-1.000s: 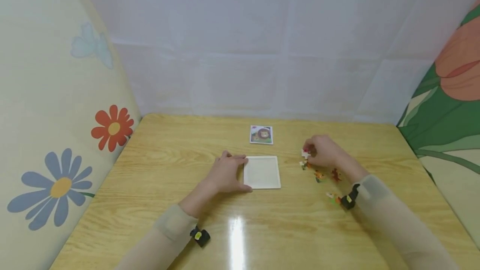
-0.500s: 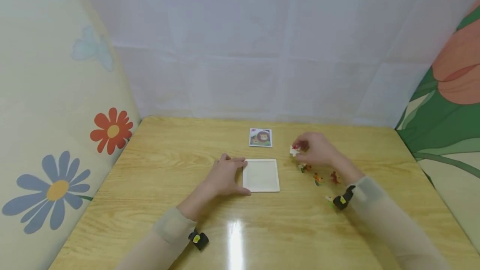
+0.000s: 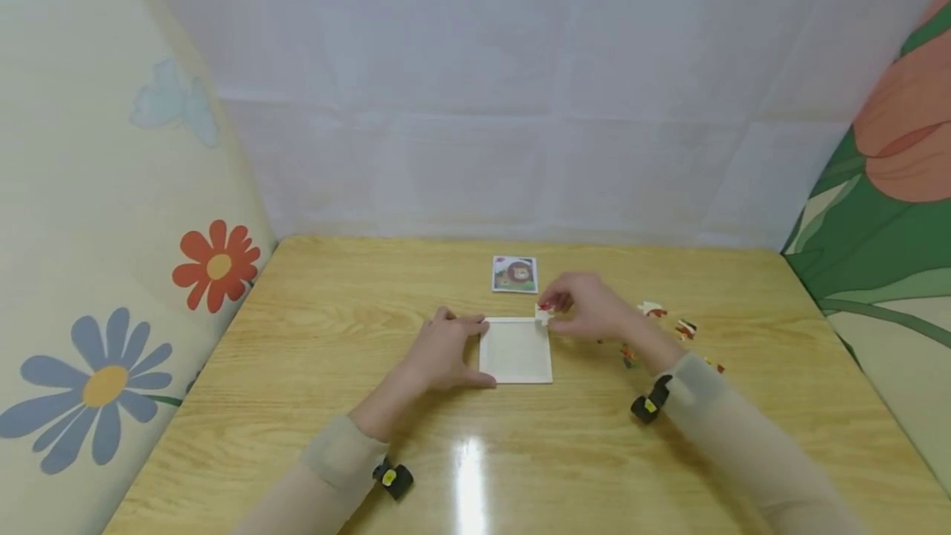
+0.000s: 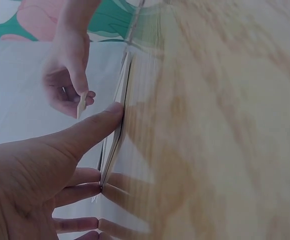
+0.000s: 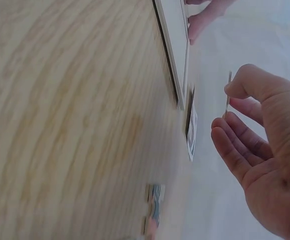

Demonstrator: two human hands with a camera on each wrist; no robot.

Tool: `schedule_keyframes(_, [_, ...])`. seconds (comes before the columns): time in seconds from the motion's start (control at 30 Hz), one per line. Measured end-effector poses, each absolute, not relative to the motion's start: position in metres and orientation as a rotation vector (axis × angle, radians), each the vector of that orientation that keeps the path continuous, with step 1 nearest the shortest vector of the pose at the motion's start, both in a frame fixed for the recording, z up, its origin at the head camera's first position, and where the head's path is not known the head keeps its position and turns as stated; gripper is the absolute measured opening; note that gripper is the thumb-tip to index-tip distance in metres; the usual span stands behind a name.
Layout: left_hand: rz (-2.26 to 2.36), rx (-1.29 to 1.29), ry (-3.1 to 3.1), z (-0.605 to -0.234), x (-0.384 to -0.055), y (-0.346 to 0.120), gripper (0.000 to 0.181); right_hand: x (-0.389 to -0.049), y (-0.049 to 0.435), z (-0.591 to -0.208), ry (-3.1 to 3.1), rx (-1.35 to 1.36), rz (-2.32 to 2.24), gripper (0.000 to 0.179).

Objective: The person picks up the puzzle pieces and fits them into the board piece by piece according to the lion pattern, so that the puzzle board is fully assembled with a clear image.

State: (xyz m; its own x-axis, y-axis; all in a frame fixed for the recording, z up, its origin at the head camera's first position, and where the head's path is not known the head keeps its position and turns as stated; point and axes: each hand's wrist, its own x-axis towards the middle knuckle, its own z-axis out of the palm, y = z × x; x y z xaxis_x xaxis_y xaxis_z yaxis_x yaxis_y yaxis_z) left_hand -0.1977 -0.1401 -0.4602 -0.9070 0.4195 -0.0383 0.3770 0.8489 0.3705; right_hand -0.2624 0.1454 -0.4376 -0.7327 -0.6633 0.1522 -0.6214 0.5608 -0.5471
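A shallow white square puzzle tray [image 3: 515, 352] lies on the table. My left hand [image 3: 440, 355] holds its left side, thumb at the near corner and index finger at the far corner. The tray shows edge-on in the left wrist view, with the left thumb [image 4: 97, 127] against it. My right hand [image 3: 590, 308] pinches a jigsaw piece [image 3: 543, 316], whitish with some red, over the tray's far right corner. Seen by the right wrist camera, the thin piece [image 5: 228, 95] stands upright between thumb and fingertips. The floor of the tray bears no pieces in view.
Behind the tray lies a small picture card [image 3: 514, 274] with a lion on it. Loose jigsaw pieces [image 3: 687, 329] are scattered to the right, some partly hidden by the right forearm. A white cloth [image 3: 416, 172] hangs at the table's far edge.
My right hand has carried the jigsaw piece leftward from the loose pieces to the tray's far right corner. More loose pieces now show behind the right forearm. My left hand has stayed at the tray.
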Motion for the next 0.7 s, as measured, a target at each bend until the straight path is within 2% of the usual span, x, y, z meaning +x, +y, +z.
schedule_keyframes(0.7, [0.553, 0.593, 2.936, -0.465, -0.198, -0.140, 0.098, -0.262, 0.101, -0.453, 2.636, -1.220, -0.751, 0.028])
